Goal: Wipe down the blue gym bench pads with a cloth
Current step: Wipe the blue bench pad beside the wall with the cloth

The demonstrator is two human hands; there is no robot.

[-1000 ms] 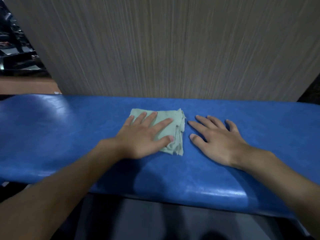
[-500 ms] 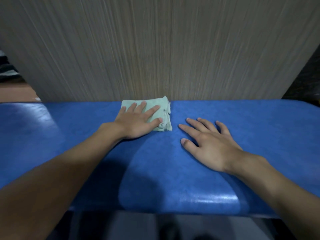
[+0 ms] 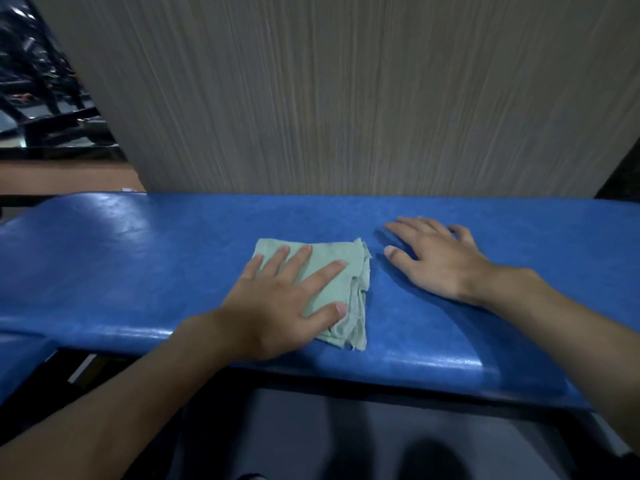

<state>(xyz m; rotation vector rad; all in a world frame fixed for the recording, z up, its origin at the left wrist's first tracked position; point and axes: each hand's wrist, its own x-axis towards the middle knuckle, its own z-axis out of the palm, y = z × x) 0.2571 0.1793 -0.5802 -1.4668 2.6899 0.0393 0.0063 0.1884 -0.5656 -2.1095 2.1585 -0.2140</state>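
A long blue bench pad (image 3: 138, 258) runs across the head view from left to right. On its middle lies a folded pale green cloth (image 3: 349, 271), reaching close to the pad's near edge. My left hand (image 3: 280, 306) lies flat on the cloth with fingers spread, pressing it onto the pad and covering its left half. My right hand (image 3: 440, 261) rests palm down on the bare pad just right of the cloth, fingers apart, holding nothing.
A grey streaked wall panel (image 3: 346, 98) rises directly behind the pad. Dark gym equipment (image 3: 41, 98) stands at the upper left. A second blue pad (image 3: 17, 362) shows at the lower left edge. Dark floor and my feet (image 3: 433, 459) lie below.
My left hand slid the cloth out to the pad's far edge, then drew it back toward the near edge. My right hand stayed flat on the pad.
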